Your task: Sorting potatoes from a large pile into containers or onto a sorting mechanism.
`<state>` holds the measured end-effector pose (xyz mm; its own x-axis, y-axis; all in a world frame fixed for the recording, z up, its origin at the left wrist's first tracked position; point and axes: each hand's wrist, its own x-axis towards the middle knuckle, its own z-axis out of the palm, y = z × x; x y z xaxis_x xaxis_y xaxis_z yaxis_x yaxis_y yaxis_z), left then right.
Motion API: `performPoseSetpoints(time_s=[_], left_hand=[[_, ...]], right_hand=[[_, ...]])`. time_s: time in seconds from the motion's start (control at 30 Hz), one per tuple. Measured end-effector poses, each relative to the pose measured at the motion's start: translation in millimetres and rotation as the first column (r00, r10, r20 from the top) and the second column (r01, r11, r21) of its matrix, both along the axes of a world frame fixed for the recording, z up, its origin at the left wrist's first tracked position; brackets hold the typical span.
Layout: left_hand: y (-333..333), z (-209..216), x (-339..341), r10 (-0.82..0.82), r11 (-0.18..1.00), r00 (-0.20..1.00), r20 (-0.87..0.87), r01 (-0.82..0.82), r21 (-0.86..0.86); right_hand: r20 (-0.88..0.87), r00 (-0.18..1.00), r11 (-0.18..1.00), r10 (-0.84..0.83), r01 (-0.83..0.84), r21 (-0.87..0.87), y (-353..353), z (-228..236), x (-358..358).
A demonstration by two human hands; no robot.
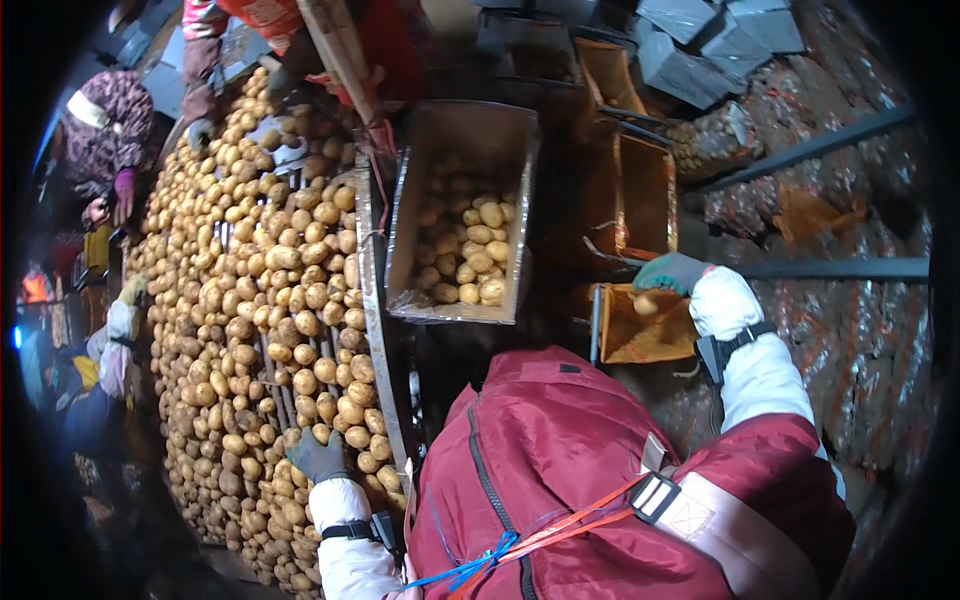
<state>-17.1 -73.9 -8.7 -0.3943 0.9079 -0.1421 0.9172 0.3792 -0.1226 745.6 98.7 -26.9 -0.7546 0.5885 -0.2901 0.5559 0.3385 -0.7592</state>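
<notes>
My left hand [318,456], in a grey-green glove, rests with its fingers apart on a broad layer of potatoes [285,257]. They cover a slatted sorting table, whose metal edge [372,300] runs along my left side. Out to the right, my gloved right hand [674,273] is over an orange-lined bin [650,343]. A blurred potato [648,302] is just under its fingers, inside the bin's opening; it seems loose from them. Between the table and that bin stands a plastic-lined box [458,312], partly filled with potatoes [478,252].
Another orange-lined bin [645,195] stands farther ahead. Metal bars [840,268] cross at the right, above plastic-wrapped, full-looking sacks [790,330]. Grey crates [690,50] are stacked at the far right. Co-workers' gloved hands [124,195] reach along the table's far side.
</notes>
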Motion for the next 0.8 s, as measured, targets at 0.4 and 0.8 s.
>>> performPoseSetpoints(time_s=[0.4, 0.8], left_hand=[[-14.1, 0.1, 3.8, 0.14, 0.976, 0.937, 0.32, -0.185, 0.115], [-12.6, 66.4, 69.5, -0.095, 0.92, 0.604, 0.792, -0.25, 0.301]], right_hand=[[-0.173, 0.946, 0.539, -0.273, 0.001, -0.843, 61.5, 59.0, -345.2], [0.004, 0.99, -0.154, -0.14, -0.017, -0.988, -25.3, 28.1, -550.8]])
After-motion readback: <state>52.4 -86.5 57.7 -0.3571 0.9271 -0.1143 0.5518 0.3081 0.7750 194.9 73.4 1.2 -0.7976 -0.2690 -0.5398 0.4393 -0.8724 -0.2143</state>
